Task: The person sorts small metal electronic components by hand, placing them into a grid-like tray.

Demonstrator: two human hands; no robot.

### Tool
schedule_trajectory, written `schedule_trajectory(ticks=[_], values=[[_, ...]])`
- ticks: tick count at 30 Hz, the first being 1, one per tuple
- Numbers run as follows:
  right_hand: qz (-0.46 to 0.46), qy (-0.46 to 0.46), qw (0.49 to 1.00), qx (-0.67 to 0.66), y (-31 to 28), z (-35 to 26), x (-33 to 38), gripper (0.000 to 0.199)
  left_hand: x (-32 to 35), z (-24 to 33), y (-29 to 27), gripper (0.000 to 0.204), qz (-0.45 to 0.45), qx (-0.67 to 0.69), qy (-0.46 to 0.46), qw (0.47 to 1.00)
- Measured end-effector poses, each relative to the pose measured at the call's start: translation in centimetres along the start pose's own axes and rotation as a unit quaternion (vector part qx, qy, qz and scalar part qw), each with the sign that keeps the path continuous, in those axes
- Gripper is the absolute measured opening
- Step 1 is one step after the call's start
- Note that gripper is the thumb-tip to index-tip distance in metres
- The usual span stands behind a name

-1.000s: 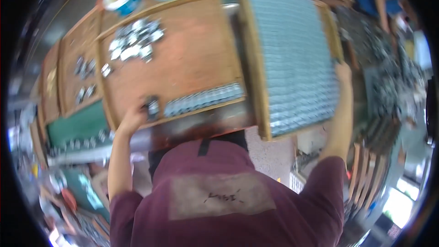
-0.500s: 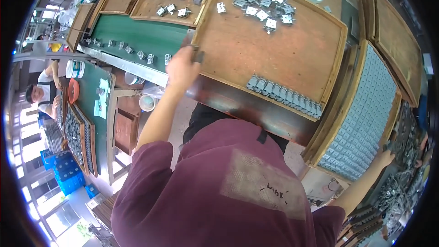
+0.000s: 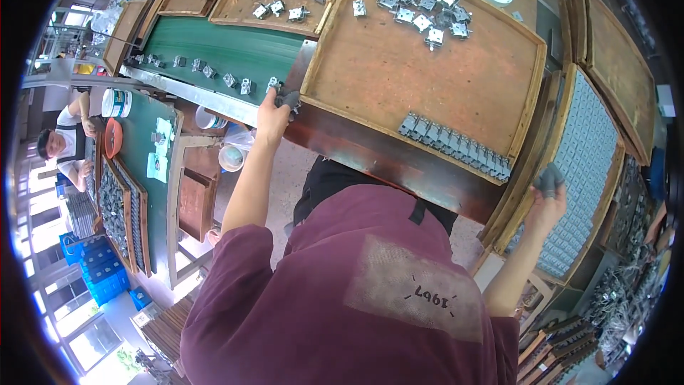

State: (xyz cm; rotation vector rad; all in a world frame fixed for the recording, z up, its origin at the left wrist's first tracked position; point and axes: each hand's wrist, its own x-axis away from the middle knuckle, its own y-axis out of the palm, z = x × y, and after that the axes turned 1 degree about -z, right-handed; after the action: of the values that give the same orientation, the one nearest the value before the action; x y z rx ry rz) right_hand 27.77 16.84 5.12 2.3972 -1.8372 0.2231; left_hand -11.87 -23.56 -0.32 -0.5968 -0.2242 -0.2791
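Note:
My left hand (image 3: 273,120) is at the near edge of the green conveyor belt (image 3: 235,44), its fingers closed around a small silver metal part (image 3: 274,84). Dark grey covers sit on some of its fingertips. Several similar metal parts (image 3: 229,80) are strung out along the belt to the left. My right hand (image 3: 547,208) is raised over the near-left side of a tray packed with rows of small grey metal parts (image 3: 581,171). Grey covers wrap its bunched fingertips; anything between them is hidden.
A wooden tray (image 3: 434,78) in front of me holds a heap of metal parts (image 3: 427,3) and a neat row (image 3: 456,144) near its front edge. Loose metal pieces (image 3: 620,292) pile up at far right. A co-worker (image 3: 68,144) sits at another bench on the left.
My left hand has moved from the wooden tray's left corner back to the metal part at the belt's end. My right hand has come left and inward from beside the loose pieces.

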Motion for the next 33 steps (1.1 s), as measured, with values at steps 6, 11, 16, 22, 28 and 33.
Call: schedule_trajectory(ticks=[6,11,16,22,28,33], values=[[-0.080,-0.105,0.990,0.052,4.5,-4.4,3.9,0.028,1.2,-2.4,0.4,0.023,0.068,0.175,0.069,0.980],[-0.118,-0.126,0.982,0.080,5.6,-6.5,6.0,0.028,4.6,3.9,0.9,0.036,-0.123,0.645,0.040,0.753],[-0.238,-0.049,0.970,-0.013,11.1,-6.0,9.1,0.045,7.9,11.3,6.4,0.046,-0.273,0.624,0.023,0.732],[-0.283,-0.043,0.958,0.002,12.4,-6.7,11.2,0.044,10.9,15.4,11.0,0.050,-0.460,0.553,0.018,0.694],[-0.248,-0.058,0.965,0.067,10.5,-6.5,10.5,0.039,12.3,17.1,12.3,0.061,-0.479,0.517,0.006,0.709],[-0.240,-0.259,0.885,0.302,10.7,-6.8,10.0,0.041,12.7,17.4,11.8,0.059,-0.496,0.447,-0.007,0.744]])
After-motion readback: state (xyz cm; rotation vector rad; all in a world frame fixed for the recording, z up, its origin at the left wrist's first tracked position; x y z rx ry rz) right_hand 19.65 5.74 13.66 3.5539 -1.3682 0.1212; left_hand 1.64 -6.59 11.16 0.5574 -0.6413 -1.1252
